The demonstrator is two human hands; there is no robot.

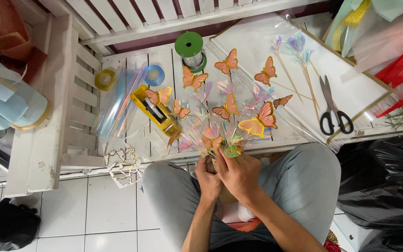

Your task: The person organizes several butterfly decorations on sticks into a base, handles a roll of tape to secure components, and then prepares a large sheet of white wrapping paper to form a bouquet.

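Note:
Both hands meet low in the middle, over my lap. My left hand (208,178) and my right hand (239,173) clasp the bunched stems of a butterfly bouquet (220,112). It fans upward with several orange and pink paper butterflies on thin sticks, mixed with iridescent cellophane pieces. The stems themselves are hidden inside my fingers. A yellow tape dispenser (156,109) lies just left of the bouquet on the white slatted table (131,65).
Black-handled scissors (334,111) lie on clear wrapping sheets (350,79) at right, with spare iridescent picks (299,53) beside them. A green wire spool (190,49), a yellow tape roll (104,79) and a blue tape roll (154,74) sit behind. Black bags (388,182) stand right.

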